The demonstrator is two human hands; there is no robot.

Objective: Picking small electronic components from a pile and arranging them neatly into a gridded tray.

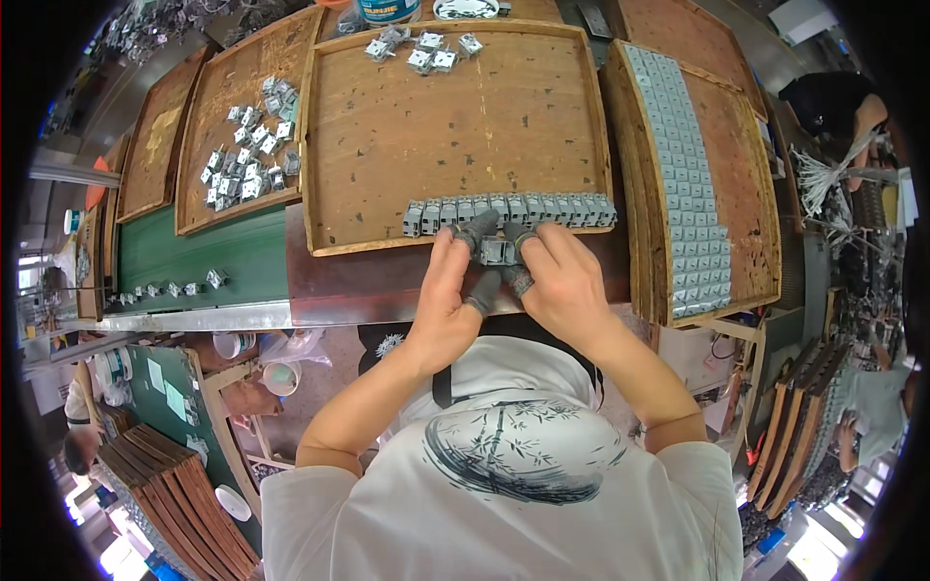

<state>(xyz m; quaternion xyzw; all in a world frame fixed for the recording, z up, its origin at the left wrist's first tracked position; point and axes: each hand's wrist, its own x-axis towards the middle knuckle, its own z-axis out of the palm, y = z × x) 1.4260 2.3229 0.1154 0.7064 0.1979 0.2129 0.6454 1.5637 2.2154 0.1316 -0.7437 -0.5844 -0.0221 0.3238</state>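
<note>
Between my two hands, just in front of the tray's near edge, is a small grey boxy metal part (498, 253). My left hand (457, 276) grips its left side and my right hand (554, 276) its right side, both with dark grey finger covers on the fingertips. Right behind my fingers, a tight row of similar grey parts (552, 209) stands along the near side of the wooden tray (455, 126). A few loose parts (423, 53) lie at that tray's far left. Fine details of the held part are too small to make out.
Left, another wooden tray (223, 126) holds a loose pile of parts (254, 145); several more sit on the green surface (194, 261). Right, stacked trays (746, 213) carry neat rows of grey parts (678, 174). Other people (877, 407) are at the sides.
</note>
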